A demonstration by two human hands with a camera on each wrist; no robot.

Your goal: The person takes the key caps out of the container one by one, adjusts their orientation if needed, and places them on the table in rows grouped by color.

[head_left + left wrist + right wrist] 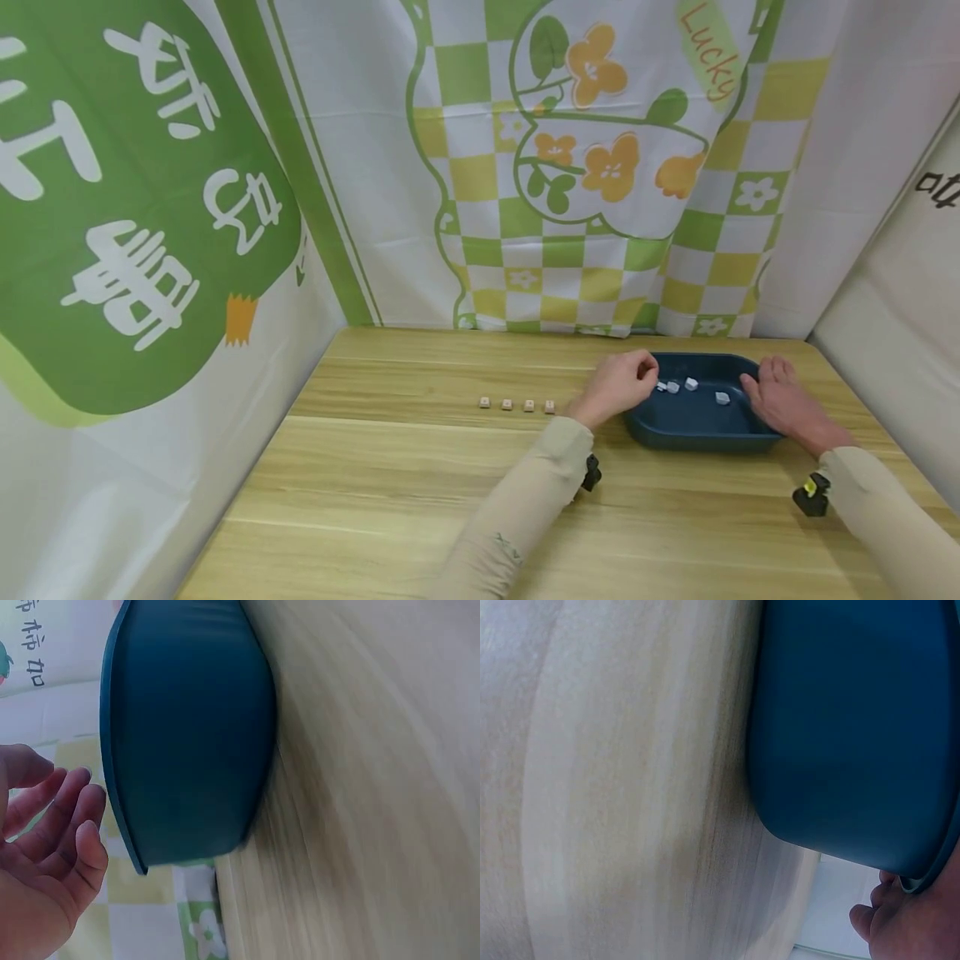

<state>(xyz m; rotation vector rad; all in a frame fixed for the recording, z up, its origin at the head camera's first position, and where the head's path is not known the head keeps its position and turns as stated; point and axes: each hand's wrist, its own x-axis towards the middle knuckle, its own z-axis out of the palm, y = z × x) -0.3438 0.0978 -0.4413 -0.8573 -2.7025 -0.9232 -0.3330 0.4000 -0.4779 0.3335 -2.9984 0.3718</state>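
Note:
A dark blue tray (705,437) with rounded corners holds several small whitish pieces (691,384). My left hand (617,385) is over its left rim, fingers loosely bent and thumb close to the index finger. In the left wrist view, nothing shows between the fingers of this hand (56,847), beside the tray's outer wall (187,735). My right hand (793,404) holds the tray's right end, thumb over the inner side and fingers outside. Its fingers (864,921) show past the tray's corner in the right wrist view.
Left of the tray, several small pale keycap-like pieces (507,405) stand in a spaced row on the wooden table (360,483). A checkered curtain (547,283) hangs along the back edge, and printed cloth (247,433) hangs along the left side.

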